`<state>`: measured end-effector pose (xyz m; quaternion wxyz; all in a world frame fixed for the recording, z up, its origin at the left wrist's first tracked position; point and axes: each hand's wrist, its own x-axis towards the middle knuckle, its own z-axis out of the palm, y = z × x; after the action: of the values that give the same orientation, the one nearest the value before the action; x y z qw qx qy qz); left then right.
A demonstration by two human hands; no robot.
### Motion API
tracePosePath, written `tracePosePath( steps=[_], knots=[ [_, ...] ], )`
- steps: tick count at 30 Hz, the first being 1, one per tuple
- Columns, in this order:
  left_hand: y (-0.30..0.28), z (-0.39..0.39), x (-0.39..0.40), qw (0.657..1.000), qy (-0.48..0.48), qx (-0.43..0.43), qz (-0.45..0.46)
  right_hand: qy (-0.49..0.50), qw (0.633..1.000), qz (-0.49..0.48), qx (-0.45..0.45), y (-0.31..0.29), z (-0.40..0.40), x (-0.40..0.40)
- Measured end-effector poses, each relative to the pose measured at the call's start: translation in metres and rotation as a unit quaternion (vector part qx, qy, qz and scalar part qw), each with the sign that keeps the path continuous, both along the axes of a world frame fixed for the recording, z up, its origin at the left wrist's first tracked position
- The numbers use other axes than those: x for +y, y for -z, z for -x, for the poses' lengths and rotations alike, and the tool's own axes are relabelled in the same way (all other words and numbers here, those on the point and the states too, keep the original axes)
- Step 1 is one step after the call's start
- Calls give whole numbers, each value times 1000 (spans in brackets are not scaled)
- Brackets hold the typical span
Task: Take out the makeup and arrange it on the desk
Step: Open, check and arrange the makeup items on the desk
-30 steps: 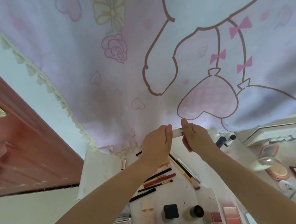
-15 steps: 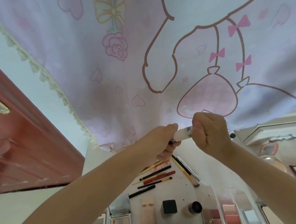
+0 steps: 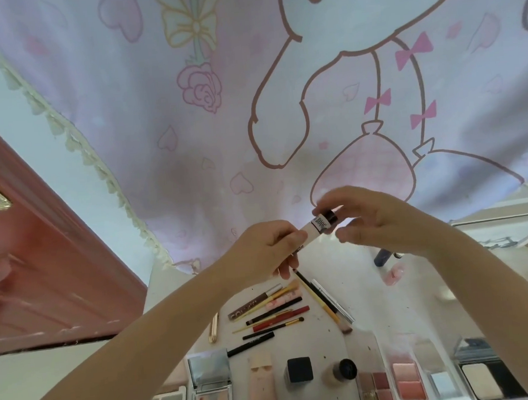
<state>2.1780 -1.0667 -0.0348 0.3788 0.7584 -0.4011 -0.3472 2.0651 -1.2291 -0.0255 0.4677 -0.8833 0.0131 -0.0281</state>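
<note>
Above the desk (image 3: 366, 289), both hands' fingers pinch a black-capped tube (image 3: 319, 227) — label unreadable (blurred).

Two hands (image 3: 266, 249), one held tube (image 3: 316, 229), one black cube jar (image 3: 298, 369), one round bottle (image 3: 342, 371).

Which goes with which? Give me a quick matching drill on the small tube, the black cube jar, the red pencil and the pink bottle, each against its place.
Things:
1. small tube
2. black cube jar
3. red pencil
4. pink bottle

Places:
A. in the fan of pencils and brushes
B. held up between both hands
C. front row, beside the round black-capped jar
D. far back on the desk, below the right wrist

Pairs: 1-B, 2-C, 3-A, 4-D
</note>
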Motion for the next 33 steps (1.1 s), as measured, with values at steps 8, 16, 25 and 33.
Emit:
tracePosePath(
  steps=[8, 16, 25, 33],
  knots=[
    [9, 4, -1, 994, 12, -108, 19, 34, 995, 93, 19, 4, 0, 9],
    [11, 2, -5, 988, 22, -150, -2, 85, 991, 87, 51, 8, -3, 8],
    [19, -3, 1, 989, 12, -144, -25, 74, 993, 44, 86, 20, -13, 8],
    [24, -13, 4, 990, -16, -135, -38, 60, 995, -35, 75, 25, -24, 5]
  ],
)
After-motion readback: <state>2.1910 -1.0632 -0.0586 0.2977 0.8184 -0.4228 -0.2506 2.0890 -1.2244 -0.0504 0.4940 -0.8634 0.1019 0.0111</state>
